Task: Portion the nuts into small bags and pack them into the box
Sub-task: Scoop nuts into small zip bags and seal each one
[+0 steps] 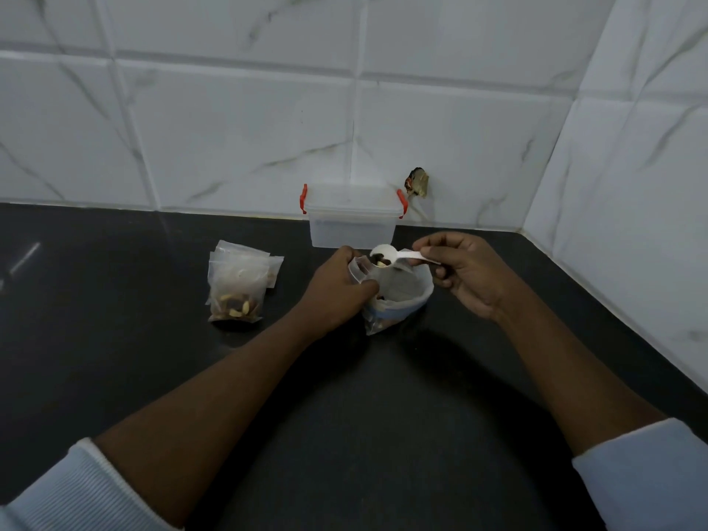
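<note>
Both arms reach in from the bottom of the frame and meet near the middle. The left hand point(337, 291) is curled around the top of a small clear bag point(358, 268) and holds its mouth open. The right hand point(465, 274) is just to the right of it. Its thumb and fingers pinch the thin handle of a white spoon point(398, 256). The spoon points left, and its round end sits right at the mouth of the small bag. A few nuts point(380, 260), some dark and some pale, lie in the spoon. The two hands are near each other but do not touch.

Under the spoon stands a bigger white bag point(412, 295) with its top wide open. It touches the small bag. What is inside it is too dark to tell.

To the left of the hands, a pile of small bags point(237, 289) lies on the black counter point(115, 339). The front bag has nuts at its bottom. The pile is well apart from the left hand.

Just above the hands in the frame stands the clear box point(352, 224). Its lid is on, and it has red clips point(304, 199) at both ends. It stands close to the white tiled wall point(230, 128). Up and to the right of the box there is a rough hole point(417, 182) in the wall with something brown in it.

Light blue sleeves point(76, 488) show in the bottom corners of the frame.
</note>
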A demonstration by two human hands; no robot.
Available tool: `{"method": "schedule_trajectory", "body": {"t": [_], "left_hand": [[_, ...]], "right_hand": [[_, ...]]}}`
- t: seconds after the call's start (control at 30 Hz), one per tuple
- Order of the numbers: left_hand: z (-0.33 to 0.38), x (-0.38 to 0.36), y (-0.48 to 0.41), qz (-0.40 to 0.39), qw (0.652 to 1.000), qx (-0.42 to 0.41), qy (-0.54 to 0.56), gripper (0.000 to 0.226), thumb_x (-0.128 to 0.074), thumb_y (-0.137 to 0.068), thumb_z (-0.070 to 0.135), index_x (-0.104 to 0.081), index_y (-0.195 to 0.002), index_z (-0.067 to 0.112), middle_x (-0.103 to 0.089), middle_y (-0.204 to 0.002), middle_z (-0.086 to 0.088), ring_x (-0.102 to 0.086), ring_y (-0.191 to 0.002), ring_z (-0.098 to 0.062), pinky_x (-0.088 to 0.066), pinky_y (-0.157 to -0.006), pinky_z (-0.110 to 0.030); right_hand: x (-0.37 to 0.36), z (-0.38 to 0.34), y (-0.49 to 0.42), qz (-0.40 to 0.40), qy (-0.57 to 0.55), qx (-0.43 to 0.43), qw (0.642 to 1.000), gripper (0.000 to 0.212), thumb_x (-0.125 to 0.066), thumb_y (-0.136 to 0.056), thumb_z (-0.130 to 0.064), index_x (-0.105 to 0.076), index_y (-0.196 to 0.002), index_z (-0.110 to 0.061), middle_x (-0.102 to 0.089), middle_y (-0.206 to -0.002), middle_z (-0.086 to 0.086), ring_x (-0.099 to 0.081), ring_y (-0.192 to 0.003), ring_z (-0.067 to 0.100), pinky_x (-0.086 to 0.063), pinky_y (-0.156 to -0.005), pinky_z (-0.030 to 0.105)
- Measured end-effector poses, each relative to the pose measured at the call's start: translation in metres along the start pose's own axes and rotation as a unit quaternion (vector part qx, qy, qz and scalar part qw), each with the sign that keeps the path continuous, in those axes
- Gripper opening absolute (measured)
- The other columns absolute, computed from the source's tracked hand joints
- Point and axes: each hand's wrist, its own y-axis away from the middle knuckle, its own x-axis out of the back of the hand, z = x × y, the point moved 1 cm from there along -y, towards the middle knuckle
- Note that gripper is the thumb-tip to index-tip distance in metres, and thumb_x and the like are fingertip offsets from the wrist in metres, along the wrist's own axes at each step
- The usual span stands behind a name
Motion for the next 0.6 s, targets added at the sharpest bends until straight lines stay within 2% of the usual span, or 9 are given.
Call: {"method": "schedule_trajectory", "body": {"t": [0.07, 0.17, 0.27, 0.4, 0.5, 0.6], "left_hand": [[0.0, 0.0, 0.001, 0.005, 1.0, -0.005, 0.003, 0.042, -0.073, -0.09, 0.019, -0.055, -0.128, 0.021, -0.062, -0.117, 0.009, -0.058, -0.1, -0.001, -0.045, -0.073, -0.016], [-0.001, 0.0, 0.0, 0.016, 1.0, -0.01, 0.009, 0.039, -0.075, -0.089, 0.019, -0.057, -0.124, 0.021, -0.064, -0.114, 0.009, -0.06, -0.1, -0.002, -0.048, -0.075, -0.018], [-0.001, 0.0, 0.0, 0.015, 1.0, -0.006, 0.007, 0.035, -0.075, -0.09, 0.019, -0.056, -0.119, 0.021, -0.063, -0.11, 0.006, -0.063, -0.098, -0.007, -0.054, -0.076, -0.022], [-0.001, -0.001, 0.001, 0.015, 1.0, -0.012, 0.012, 0.037, -0.075, -0.089, 0.017, -0.054, -0.119, 0.022, -0.06, -0.11, 0.007, -0.063, -0.098, -0.009, -0.049, -0.072, -0.017], [-0.001, -0.001, 0.002, 0.02, 1.0, -0.019, 0.01, 0.041, -0.075, -0.089, 0.017, -0.052, -0.123, 0.021, -0.058, -0.109, 0.012, -0.06, -0.099, -0.005, -0.05, -0.074, -0.018], [0.001, 0.0, 0.002, 0.015, 1.0, -0.011, 0.012, 0.039, -0.072, -0.09, 0.016, -0.052, -0.124, 0.02, -0.059, -0.11, 0.01, -0.06, -0.1, -0.007, -0.052, -0.077, -0.022]], "right_hand": [[-0.006, -0.001, 0.002, -0.025, 0.046, 0.039, 0.998, 0.014, -0.063, -0.098, 0.0, -0.074, -0.104, -0.004, -0.072, -0.086, 0.013, -0.05, -0.061, 0.01, -0.042, -0.055, 0.02], [-0.011, 0.0, 0.003, -0.057, 0.172, 0.106, 0.978, 0.016, -0.067, -0.096, -0.003, -0.077, -0.108, -0.008, -0.076, -0.098, 0.013, -0.06, -0.071, 0.014, -0.051, -0.065, 0.025], [-0.013, -0.001, 0.005, -0.093, 0.241, 0.137, 0.956, 0.021, -0.07, -0.095, -0.004, -0.08, -0.11, -0.015, -0.078, -0.103, 0.004, -0.069, -0.088, 0.027, -0.057, -0.077, 0.034], [-0.014, -0.003, 0.005, -0.101, 0.317, 0.16, 0.929, 0.028, -0.072, -0.091, -0.003, -0.08, -0.11, -0.021, -0.078, -0.104, -0.006, -0.069, -0.1, 0.017, -0.056, -0.091, 0.036], [-0.012, -0.004, 0.003, -0.063, 0.294, 0.177, 0.937, 0.028, -0.07, -0.089, 0.001, -0.079, -0.109, -0.017, -0.078, -0.104, -0.003, -0.071, -0.1, 0.021, -0.059, -0.089, 0.038], [-0.003, -0.007, 0.002, -0.004, 0.267, 0.18, 0.947, 0.027, -0.067, -0.089, 0.004, -0.079, -0.099, -0.018, -0.077, -0.091, -0.01, -0.069, -0.08, 0.006, -0.055, -0.074, 0.023]]}}
